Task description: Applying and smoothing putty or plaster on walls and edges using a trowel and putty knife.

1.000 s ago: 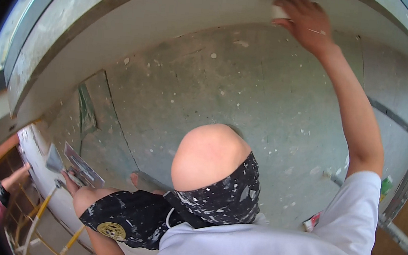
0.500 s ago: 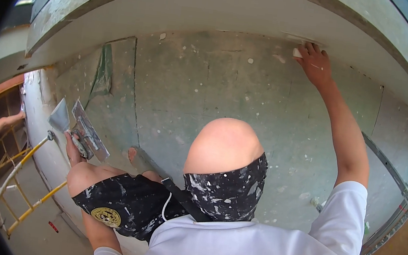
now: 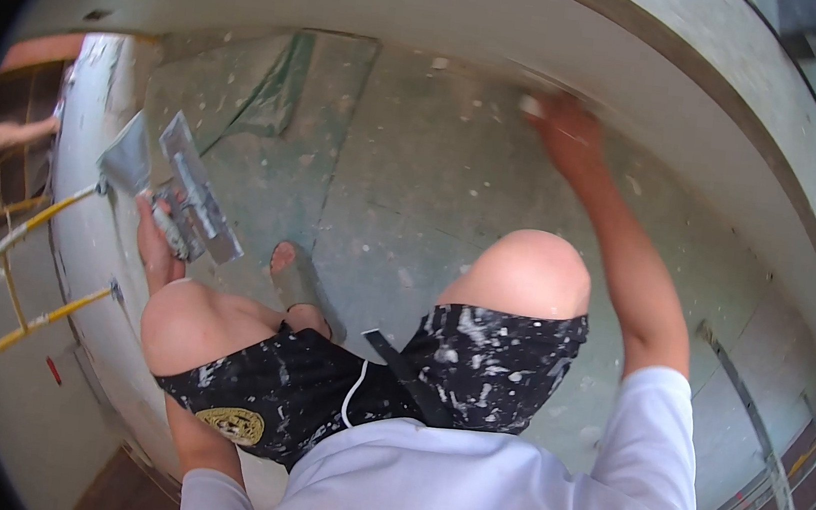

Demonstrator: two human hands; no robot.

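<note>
The right hand (image 3: 565,132) is stretched to the far right, closed on a small pale block (image 3: 534,106) that it presses flat where the light curved wall (image 3: 456,9) meets the speckled grey floor (image 3: 416,185); what the block is made of cannot be told. The left hand (image 3: 161,232) hangs low at the near left, fingers wrapped around the handles of two metal trowels (image 3: 196,193), parked clear of the work while the other arm reaches. The trowels' long axis runs from the near right up to the far left, blades pointing away from the body, and a wider blade (image 3: 125,162) fans out to their left. Both knees are bent in paint-flecked shorts (image 3: 476,364), and a sandalled foot (image 3: 297,278) rests on the floor between them. A yellow ladder (image 3: 18,276) stands at the left edge.
</note>
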